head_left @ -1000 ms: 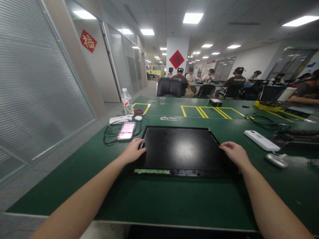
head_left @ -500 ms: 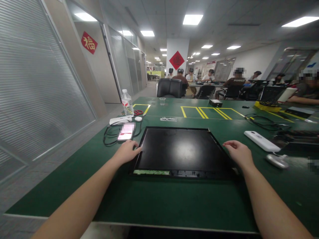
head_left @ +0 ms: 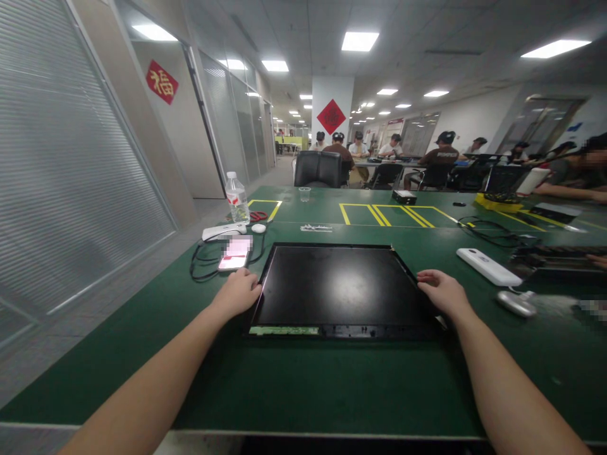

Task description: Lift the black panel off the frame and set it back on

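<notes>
A black display panel lies flat on the green table, screen side up, with a green circuit strip along its near left edge. At the panel's left edge is my left hand, its fingers curled and closed on the rim. My right hand is at the opposite edge, fingers bent together against the frame. The undersides of both hands' fingers are partly hidden.
Left of the panel are a phone, a water bottle, cables and red scissors. A white device and a silver mouse-like object lie right. Several people sit at tables beyond a black chair.
The view has shifted slightly, so most things appear a little further left. Both hands look slightly closer to the panel's side edges.
</notes>
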Demonstrator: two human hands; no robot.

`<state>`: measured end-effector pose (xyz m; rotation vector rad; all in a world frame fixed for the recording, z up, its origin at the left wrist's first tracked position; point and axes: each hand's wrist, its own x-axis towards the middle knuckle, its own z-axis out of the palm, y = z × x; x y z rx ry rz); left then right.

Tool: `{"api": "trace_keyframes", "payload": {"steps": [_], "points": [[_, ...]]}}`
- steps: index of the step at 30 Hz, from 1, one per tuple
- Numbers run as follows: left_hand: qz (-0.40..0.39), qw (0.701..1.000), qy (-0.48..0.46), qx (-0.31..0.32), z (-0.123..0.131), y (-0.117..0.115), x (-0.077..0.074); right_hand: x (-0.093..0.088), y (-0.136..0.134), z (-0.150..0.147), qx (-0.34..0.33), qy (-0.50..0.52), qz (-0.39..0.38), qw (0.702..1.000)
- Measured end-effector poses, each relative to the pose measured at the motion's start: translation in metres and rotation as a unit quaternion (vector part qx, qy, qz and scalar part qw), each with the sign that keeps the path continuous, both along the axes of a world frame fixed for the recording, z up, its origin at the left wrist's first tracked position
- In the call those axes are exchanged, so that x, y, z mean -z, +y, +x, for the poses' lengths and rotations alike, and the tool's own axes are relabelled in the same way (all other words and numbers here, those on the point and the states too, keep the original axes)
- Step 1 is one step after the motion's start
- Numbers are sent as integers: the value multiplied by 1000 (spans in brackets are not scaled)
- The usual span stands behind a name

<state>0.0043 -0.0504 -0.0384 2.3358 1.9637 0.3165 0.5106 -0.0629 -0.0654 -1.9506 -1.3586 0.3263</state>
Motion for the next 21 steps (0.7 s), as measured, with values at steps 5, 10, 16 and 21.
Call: {"api": "trace_keyframes", "payload": {"steps": [5,10,16,21], "points": [[-3,999,34,0,1,2,2,-5,-2,-8,-9,-42,-30,999],[0,1000,20,-2,1,2,2,-7,-4,-9,-16,-50,-51,997],[6,1000,-17,-2,3,6,2,-10,-6,-14,-10,-74,-62,995],[-3,996,-84,-18,5,7,-4,-9,-7,-17,-2,-88,-62,994]]}}
